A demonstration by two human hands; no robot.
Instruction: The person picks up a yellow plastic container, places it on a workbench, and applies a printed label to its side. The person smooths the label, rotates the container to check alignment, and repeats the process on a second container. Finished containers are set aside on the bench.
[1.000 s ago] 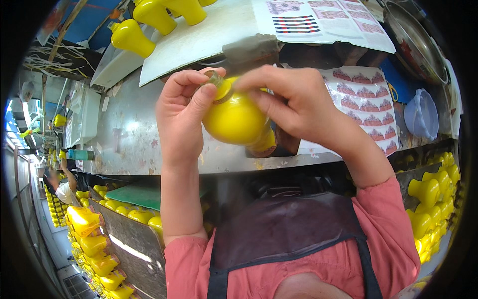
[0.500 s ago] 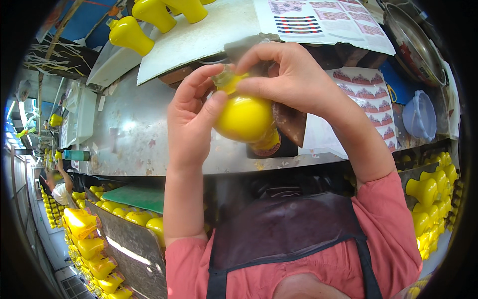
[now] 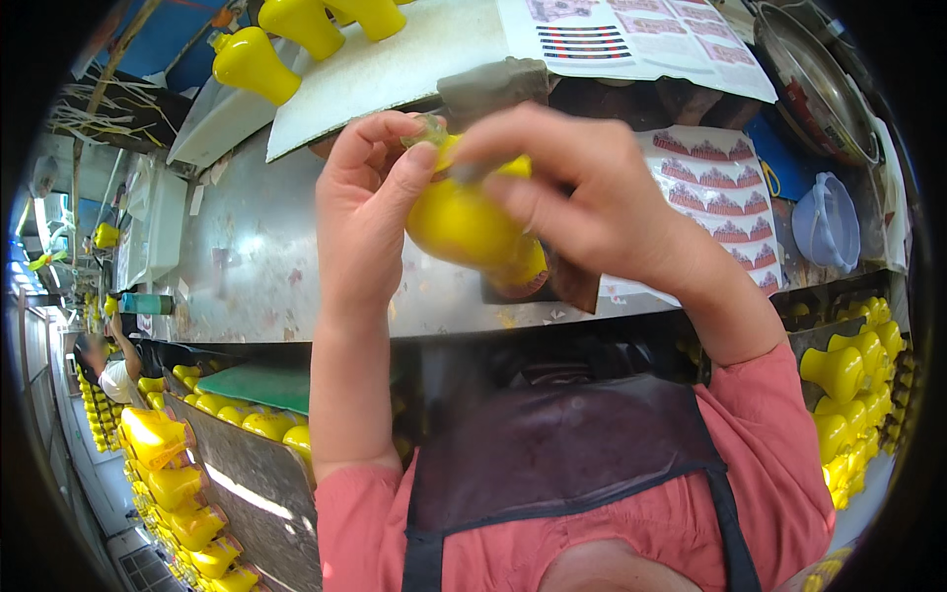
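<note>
A glossy yellow bottle (image 3: 446, 229) with a clear glass neck lies tilted above the metal worktop, its neck toward the upper left and its narrower base toward me. My left hand (image 3: 363, 192) grips it at the neck, fingers and thumb closed around the glass. A thin dark band shows below the neck. My right hand (image 3: 597, 197) is over the bottle's shoulder, thumb and forefinger close to that band. Motion smears its fingers, so whether they pinch anything is unclear. A brown block (image 3: 577, 276) is partly hidden behind the bottle.
A sticker sheet (image 3: 725, 197) lies right of my hands; another printed sheet (image 3: 631, 39) lies on the white board (image 3: 414, 59) beyond. Yellow bottles (image 3: 256, 67) stand at the far left. A lilac basin (image 3: 827, 222) is at right. Crates of yellow bottles (image 3: 163, 439) flank me. Another person (image 3: 118, 370) works far left.
My left hand and the bottle have shifted slightly left. My right hand has turned and moved a little right and down along the bottle's shoulder, uncovering the dark band.
</note>
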